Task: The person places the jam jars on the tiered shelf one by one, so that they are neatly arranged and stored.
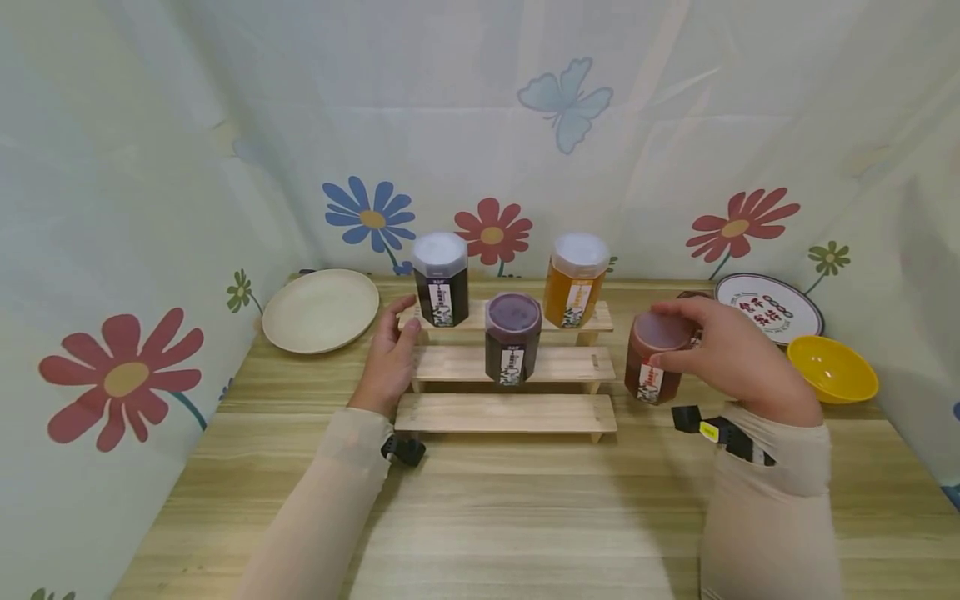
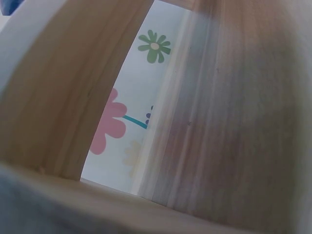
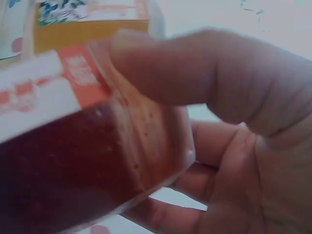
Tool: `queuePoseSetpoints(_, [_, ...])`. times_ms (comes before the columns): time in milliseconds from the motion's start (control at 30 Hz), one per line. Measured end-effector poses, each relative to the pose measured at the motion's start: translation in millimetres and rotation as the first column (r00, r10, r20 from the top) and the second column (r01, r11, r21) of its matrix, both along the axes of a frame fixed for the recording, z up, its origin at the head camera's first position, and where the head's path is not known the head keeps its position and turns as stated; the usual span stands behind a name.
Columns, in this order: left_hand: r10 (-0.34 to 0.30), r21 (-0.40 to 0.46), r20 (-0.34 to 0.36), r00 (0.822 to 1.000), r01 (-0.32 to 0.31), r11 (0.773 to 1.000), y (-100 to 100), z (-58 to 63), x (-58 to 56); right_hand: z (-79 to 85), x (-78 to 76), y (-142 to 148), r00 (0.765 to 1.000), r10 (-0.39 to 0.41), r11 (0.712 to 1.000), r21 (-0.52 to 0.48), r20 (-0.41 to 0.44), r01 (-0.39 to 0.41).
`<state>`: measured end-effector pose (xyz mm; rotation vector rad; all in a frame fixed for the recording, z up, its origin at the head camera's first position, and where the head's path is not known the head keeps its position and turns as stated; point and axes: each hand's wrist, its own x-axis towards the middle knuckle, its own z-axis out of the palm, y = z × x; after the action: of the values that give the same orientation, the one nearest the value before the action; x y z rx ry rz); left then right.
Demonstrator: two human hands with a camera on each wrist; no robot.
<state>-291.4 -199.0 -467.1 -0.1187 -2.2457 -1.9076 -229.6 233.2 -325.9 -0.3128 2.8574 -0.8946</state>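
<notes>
My right hand (image 1: 723, 354) grips a red jar (image 1: 652, 379) with a frosted lid around its top, thumb in front, just right of the tiered wooden rack (image 1: 506, 412). In the right wrist view the thumb presses near the lid of this jar (image 3: 63, 165). The left hand (image 1: 390, 354) holds the left end of the rack's top tier, thumb toward the front; the left wrist view shows only wooden boards (image 2: 219, 122) close up. On the top tier stand a dark jar (image 1: 441, 287) and an amber jar (image 1: 573, 287). A purple-lidded jar (image 1: 512, 342) stands on the middle tier.
A cream plate (image 1: 321, 310) lies back left. At the right are a dark-rimmed plate with printed characters (image 1: 772, 308) and a yellow bowl (image 1: 832, 371). Some dark object (image 1: 693, 295) is mostly hidden behind my right hand. A flowered curtain (image 1: 450, 125) hangs behind the table (image 1: 525, 517).
</notes>
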Motion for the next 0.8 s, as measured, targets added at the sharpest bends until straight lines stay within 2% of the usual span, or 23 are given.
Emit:
queuePoseSetpoints(167, [-0.01, 0.009, -0.005, 1.0, 0.01, 1.0, 0.0, 0.0, -0.1, 4.8, 11.1, -0.1, 0.994, 0.103, 0.994, 0.029, -0.026, -0.102])
queuePoseSetpoints(367, [-0.019, 0.018, -0.01, 1.0, 0.019, 1.0, -1.0, -1.0, -0.9, 5.5, 16.6, -5.1, 0.982, 0.189, 0.982, -0.016, -0.007, -0.189])
queuePoseSetpoints(600, [-0.012, 0.019, -0.015, 1.0, 0.012, 1.0, -1.0, 0.1, -1.1, -1.7, 12.8, -16.6, 0.952, 0.301, 0.954, 0.006, -0.061, -0.301])
queuePoseSetpoints(800, [-0.006, 0.0, -0.003, 1.0, 0.006, 1.0, 0.3, 0.4, -0.9, -8.1, 6.7, -25.1, 0.933, 0.357, 0.934, 0.013, -0.054, -0.356])
